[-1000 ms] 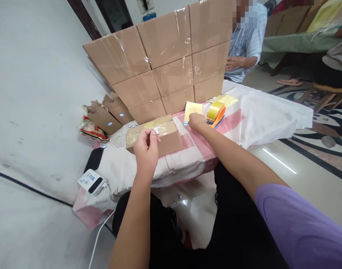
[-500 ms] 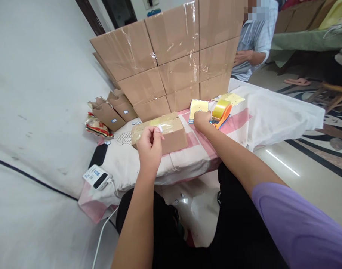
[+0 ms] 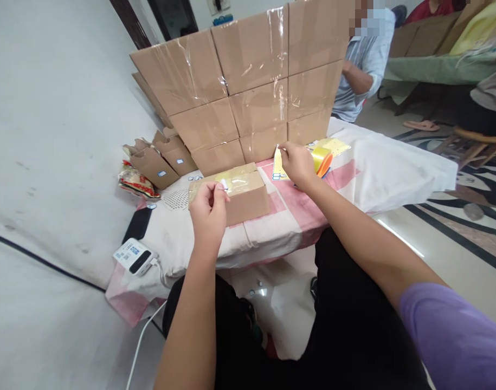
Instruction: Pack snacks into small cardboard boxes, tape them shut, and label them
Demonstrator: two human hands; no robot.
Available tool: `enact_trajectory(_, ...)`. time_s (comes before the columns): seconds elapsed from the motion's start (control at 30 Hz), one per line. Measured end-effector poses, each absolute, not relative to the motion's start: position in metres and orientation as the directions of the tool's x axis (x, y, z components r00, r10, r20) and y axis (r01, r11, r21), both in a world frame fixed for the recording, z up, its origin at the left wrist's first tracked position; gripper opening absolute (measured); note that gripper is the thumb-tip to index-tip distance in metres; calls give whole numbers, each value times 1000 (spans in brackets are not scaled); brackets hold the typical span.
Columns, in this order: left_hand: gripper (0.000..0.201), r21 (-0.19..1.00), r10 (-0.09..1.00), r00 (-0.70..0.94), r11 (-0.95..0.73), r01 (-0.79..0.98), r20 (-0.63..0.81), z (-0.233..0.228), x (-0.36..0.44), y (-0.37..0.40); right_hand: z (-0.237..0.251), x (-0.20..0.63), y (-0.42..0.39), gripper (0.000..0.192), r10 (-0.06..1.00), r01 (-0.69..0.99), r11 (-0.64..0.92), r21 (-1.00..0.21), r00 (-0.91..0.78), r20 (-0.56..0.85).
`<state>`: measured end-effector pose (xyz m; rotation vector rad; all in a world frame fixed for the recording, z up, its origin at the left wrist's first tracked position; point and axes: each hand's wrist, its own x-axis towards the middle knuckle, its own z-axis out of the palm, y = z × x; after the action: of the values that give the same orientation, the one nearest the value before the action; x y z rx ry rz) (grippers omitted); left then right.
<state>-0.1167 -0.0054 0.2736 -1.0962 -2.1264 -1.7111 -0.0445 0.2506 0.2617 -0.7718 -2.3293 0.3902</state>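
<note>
My left hand (image 3: 209, 208) pinches small white sticker (image 3: 222, 186) over taped box (image 3: 235, 192); box sits on cloth table (image 3: 378, 162) just before me; my right hand (image 3: 298, 162) grips top edge of yellow sheet (image 3: 277, 165), tilted up off table; tape roll (image 3: 321, 157) just beside that hand; box wall (image 3: 248, 86) stacked behind; small open boxes (image 3: 158, 162) at left; white device (image 3: 134, 257) at table edge.

The right hand (image 3: 297, 162) now lifts off the counter, pinching the top edge of the yellow sticker sheet (image 3: 278, 165) beside the tape dispenser (image 3: 322, 160).
</note>
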Motion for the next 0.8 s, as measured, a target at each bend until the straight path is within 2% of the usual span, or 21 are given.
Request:
enact_trajectory(0.1,30,783,443,-707,20,622,551,273,-115,-2,268,-30,223,34,525,118,779,-616,-661,536)
enact_trajectory(0.2,30,795,484,-699,11,606,526,274,-112,2,273,-19,184,31,391,-185,690,-700,-719,575)
enact_trajectory(0.3,31,801,501,-692,-4,598,519,278,-104,5,277,-7,153,29,277,-299,688,-661,-734,621)
enact_trajectory(0.4,31,807,499,-700,4,591,510,282,-94,12,279,3,142,28,218,-293,767,-572,-719,660)
enact_trajectory(0.5,26,820,509,-711,15,572,486,282,-88,21,279,7,147,23,228,-248,780,-575,-743,630)
enact_trajectory(0.6,26,814,499,-711,20,581,495,280,-87,30,278,2,159,19,299,-257,703,-663,-740,603)
enact_trajectory(0.7,27,786,447,-715,42,617,537,278,-92,35,276,-6,172,14,445,-275,496,-824,-734,513)
enact_trajectory(0.8,18,749,362,-735,130,649,574,279,-103,37,270,-13,187,20,528,-286,196,-938,-776,346)
